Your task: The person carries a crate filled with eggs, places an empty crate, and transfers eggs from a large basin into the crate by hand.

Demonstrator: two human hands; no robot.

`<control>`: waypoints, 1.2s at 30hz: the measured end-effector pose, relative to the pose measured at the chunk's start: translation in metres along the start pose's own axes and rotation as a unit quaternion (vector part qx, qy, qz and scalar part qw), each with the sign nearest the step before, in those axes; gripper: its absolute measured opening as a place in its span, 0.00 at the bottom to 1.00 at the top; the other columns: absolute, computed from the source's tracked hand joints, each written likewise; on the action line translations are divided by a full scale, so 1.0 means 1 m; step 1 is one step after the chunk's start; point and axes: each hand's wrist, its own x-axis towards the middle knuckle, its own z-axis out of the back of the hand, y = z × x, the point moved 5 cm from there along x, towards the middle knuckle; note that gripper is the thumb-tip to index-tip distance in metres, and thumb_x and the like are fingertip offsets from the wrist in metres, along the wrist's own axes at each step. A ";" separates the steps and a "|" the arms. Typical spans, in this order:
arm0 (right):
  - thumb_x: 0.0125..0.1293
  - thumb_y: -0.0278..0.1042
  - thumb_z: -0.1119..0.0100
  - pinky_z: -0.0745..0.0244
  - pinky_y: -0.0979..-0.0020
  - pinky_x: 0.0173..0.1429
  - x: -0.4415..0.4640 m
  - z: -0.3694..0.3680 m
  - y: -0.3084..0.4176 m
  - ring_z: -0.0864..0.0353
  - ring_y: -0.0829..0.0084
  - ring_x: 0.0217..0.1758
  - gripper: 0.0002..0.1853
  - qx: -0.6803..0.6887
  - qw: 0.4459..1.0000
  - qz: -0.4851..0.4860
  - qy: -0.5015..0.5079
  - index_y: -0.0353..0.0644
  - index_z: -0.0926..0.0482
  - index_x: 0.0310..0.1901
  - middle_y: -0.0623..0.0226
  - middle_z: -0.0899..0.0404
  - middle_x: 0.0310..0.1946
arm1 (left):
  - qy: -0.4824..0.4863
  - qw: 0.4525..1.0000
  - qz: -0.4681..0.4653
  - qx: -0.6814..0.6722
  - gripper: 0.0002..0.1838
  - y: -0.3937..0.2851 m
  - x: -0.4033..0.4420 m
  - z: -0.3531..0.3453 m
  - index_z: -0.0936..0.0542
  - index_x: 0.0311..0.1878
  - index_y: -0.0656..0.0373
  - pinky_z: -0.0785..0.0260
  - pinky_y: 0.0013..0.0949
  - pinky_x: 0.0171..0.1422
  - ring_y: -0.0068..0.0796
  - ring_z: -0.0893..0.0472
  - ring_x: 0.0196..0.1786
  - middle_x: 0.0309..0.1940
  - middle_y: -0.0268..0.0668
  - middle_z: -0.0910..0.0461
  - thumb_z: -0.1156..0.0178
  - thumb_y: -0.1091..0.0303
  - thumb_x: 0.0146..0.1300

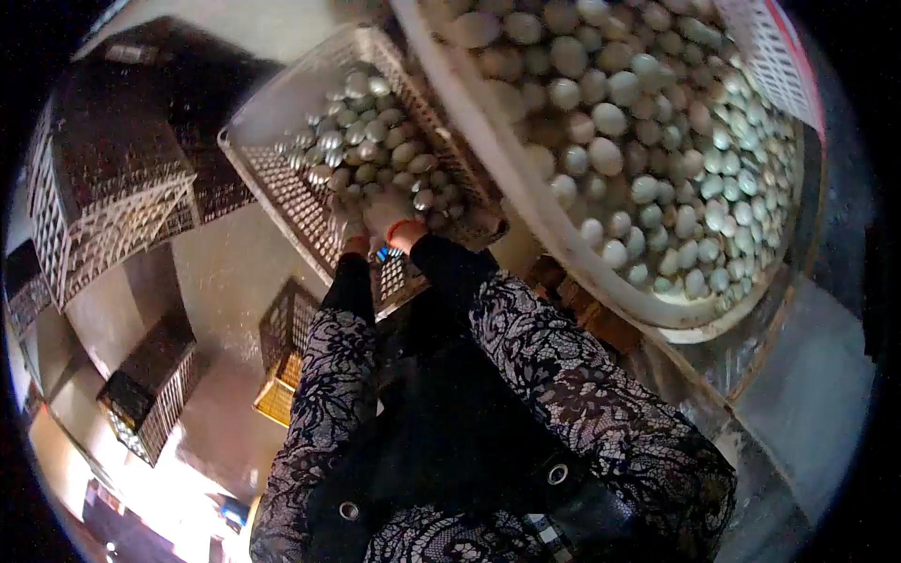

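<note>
Pale greenish eggs (366, 131) lie heaped in a plastic lattice crate (272, 202) ahead of me, at the upper middle of the head view. Both my hands reach into its near part. My left hand (347, 223) is at the lower edge of the egg heap. Close beside it on the right, my right hand (383, 212) touches or nearly touches the eggs, with an orange band at the wrist. The fingers of both hands are blurred and partly lost among the eggs, so I cannot make out whether they grip any.
A large pale tub (685, 330) full of eggs stands at the right, with a white lattice basket (765, 56) at its far rim. Stacked crates (122, 225) are at the left. A yellow crate (277, 399) and another dark crate (155, 380) sit on the floor.
</note>
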 end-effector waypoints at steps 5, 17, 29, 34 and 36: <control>0.64 0.40 0.54 0.33 0.61 0.54 -0.089 0.125 0.020 0.26 0.54 0.48 0.15 0.360 0.932 -0.034 0.009 0.43 0.27 0.48 0.53 0.23 0.41 | -0.093 0.818 -0.120 0.555 0.15 -0.138 -0.077 -0.072 0.27 0.51 0.63 0.30 0.32 0.44 0.32 0.25 0.40 0.41 0.39 0.24 0.50 0.69 0.63; 0.62 0.26 0.55 0.30 0.67 0.58 -0.255 0.279 -0.250 0.30 0.62 0.58 0.27 0.191 0.925 -0.049 -0.326 0.44 0.42 0.64 0.58 0.35 0.60 | 0.466 0.750 -0.303 0.359 0.23 -0.307 -0.250 -0.375 0.27 0.51 0.68 0.32 0.29 0.46 0.29 0.24 0.40 0.39 0.41 0.23 0.54 0.56 0.65; 0.63 0.27 0.62 0.27 0.58 0.43 -0.157 0.241 -0.255 0.23 0.53 0.43 0.28 0.235 0.916 -0.209 -0.250 0.62 0.41 0.65 0.58 0.27 0.51 | 0.369 0.742 -0.264 0.493 0.31 -0.195 -0.192 -0.426 0.38 0.62 0.58 0.32 0.39 0.49 0.50 0.24 0.47 0.44 0.53 0.24 0.46 0.53 0.58; 0.66 0.31 0.62 0.34 0.64 0.59 -0.163 0.259 -0.242 0.30 0.57 0.56 0.22 0.204 0.912 -0.218 -0.283 0.55 0.38 0.62 0.58 0.30 0.55 | 0.338 0.776 -0.227 0.483 0.29 -0.215 -0.227 -0.433 0.42 0.61 0.56 0.31 0.45 0.47 0.56 0.25 0.47 0.43 0.54 0.24 0.45 0.59 0.58; 0.65 0.31 0.61 0.33 0.64 0.58 -0.166 0.263 -0.244 0.30 0.58 0.55 0.23 0.168 0.920 -0.195 -0.296 0.56 0.38 0.63 0.59 0.30 0.55 | 0.313 0.847 -0.195 0.383 0.24 -0.228 -0.246 -0.435 0.33 0.52 0.60 0.33 0.39 0.48 0.45 0.25 0.45 0.42 0.48 0.23 0.47 0.53 0.60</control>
